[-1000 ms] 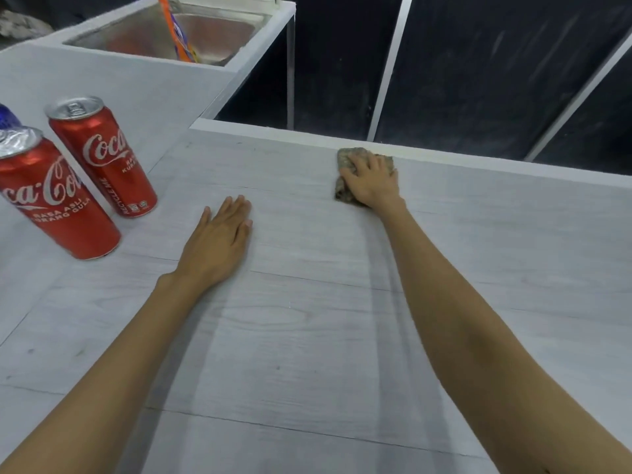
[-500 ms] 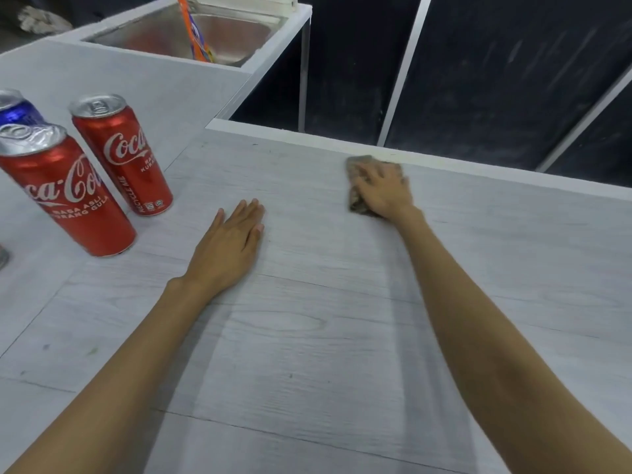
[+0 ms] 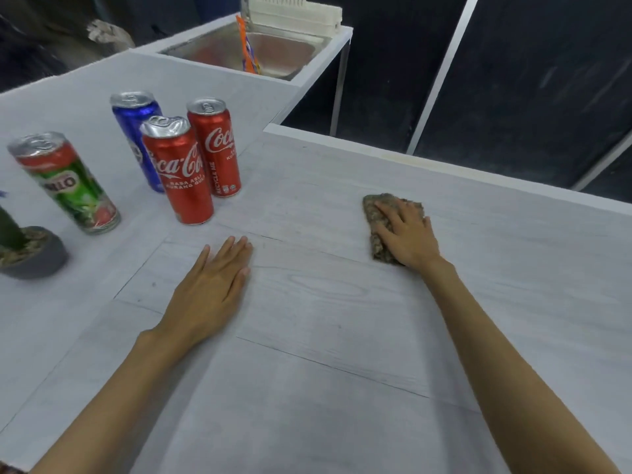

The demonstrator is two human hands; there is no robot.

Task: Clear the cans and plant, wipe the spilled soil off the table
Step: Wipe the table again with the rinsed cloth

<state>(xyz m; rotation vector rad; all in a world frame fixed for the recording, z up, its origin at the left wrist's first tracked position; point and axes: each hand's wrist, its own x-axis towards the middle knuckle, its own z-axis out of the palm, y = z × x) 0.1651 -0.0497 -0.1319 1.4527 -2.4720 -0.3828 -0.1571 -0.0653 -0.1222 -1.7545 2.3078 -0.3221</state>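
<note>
Cans crowd the left side of the pale grey wood-grain surface point(image 3: 342, 336): two tall red Coca-Cola cans point(image 3: 181, 176), the nearer one dented at its rim, stand close together with a blue can point(image 3: 136, 131) just behind them, and a green-and-red Milo can point(image 3: 73, 186) stands apart toward the left edge. Nearer that edge, a grey round pot holding a green plant point(image 3: 30, 251) is cut off by the frame. All stand upright, away from both my hands.

Beyond the far left corner, a second pale counter carries a steel sink point(image 3: 273, 53) with an orange packet point(image 3: 248, 49) leaning in it and a white rack point(image 3: 297, 13) behind. Dark wall panels with light metal bars fill the back of the room.

My right hand point(image 3: 407, 234) lies flat with its grip unclenched, fingers spread, pressing a crumpled brown speckled cloth point(image 3: 376, 217) onto the surface near the far edge. My left hand point(image 3: 212, 289) rests palm down, fingers straight and together, holding nothing, near the middle. Only a few tiny dark specks show on the surface around it.
</note>
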